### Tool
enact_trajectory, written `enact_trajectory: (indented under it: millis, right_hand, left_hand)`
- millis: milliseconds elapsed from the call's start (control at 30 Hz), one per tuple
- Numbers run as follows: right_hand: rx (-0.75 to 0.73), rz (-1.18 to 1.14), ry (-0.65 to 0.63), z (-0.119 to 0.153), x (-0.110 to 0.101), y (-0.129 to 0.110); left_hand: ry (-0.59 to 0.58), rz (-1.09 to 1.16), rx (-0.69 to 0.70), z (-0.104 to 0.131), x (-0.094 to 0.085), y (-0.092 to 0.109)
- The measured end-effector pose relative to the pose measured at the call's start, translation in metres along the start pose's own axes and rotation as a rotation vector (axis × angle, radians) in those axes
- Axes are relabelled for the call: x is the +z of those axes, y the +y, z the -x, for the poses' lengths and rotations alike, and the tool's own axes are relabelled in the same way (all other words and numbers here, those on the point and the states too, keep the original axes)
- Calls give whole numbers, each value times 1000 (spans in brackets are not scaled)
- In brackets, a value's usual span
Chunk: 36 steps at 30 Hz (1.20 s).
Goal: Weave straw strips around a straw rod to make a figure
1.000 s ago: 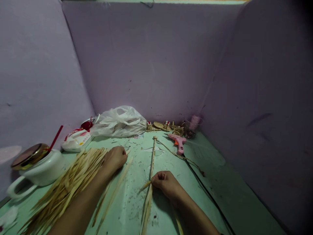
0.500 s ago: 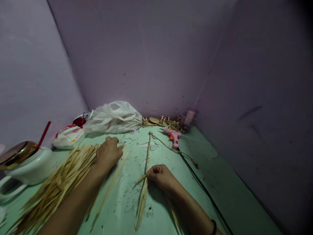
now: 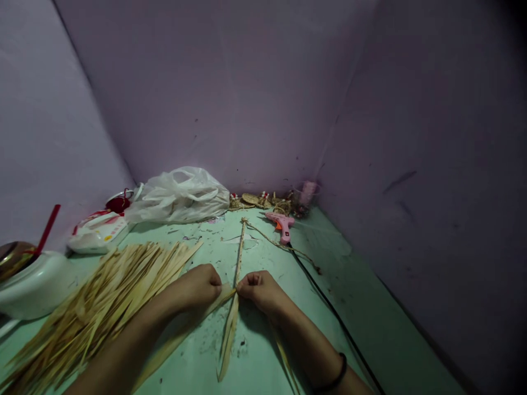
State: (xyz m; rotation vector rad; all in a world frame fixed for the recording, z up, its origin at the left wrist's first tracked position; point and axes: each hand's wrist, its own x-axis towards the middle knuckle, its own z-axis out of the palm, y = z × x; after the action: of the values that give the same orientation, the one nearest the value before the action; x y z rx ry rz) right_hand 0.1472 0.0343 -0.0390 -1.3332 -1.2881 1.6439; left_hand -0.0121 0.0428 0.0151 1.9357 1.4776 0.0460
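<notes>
A thin braid (image 3: 240, 252) of pale dried strips runs down the middle of the green table, with loose strip ends (image 3: 229, 340) spreading below it. At its lower end my right hand (image 3: 260, 289) pinches the braid. My left hand (image 3: 203, 285) is closed on a pale strip (image 3: 181, 337) just left of the braid; the strip trails down toward the front edge of the view. Left of my left hand lies a wide pile of dried strips (image 3: 111, 296).
A pink glue gun (image 3: 284, 227) with a black cord (image 3: 325, 299) lies right of the braid. Along the back are a white plastic bag (image 3: 179, 197) and small woven pieces (image 3: 251, 199). A white pot (image 3: 37, 282) and a wipes packet (image 3: 99, 231) stand left.
My left hand has come from the top of the pile to beside the braid, bringing a strip. My right hand still pinches the braid. The view has shifted slightly right.
</notes>
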Motion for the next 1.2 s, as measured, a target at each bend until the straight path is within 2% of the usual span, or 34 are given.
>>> enact_trajectory:
  millis: [333,533,733,967,1200]
  right_hand:
    - [-7,39,21,1,0,-1]
    - [-20,36,23,-3,1,5]
    - [-25,49,42,-3,1,3]
    - [-2,62,58,-2,0,3]
    - [-31,60,44,-4,-1,5]
  left_hand:
    - [-131,178,67,-2,2,1]
    - [-239,474,-31,-7,7,-4]
    - [-310,558,-158,-11,6,-9]
    - [-234,662,-222,-15,13,-5]
    - [-226,641,-240,-19,16,-7]
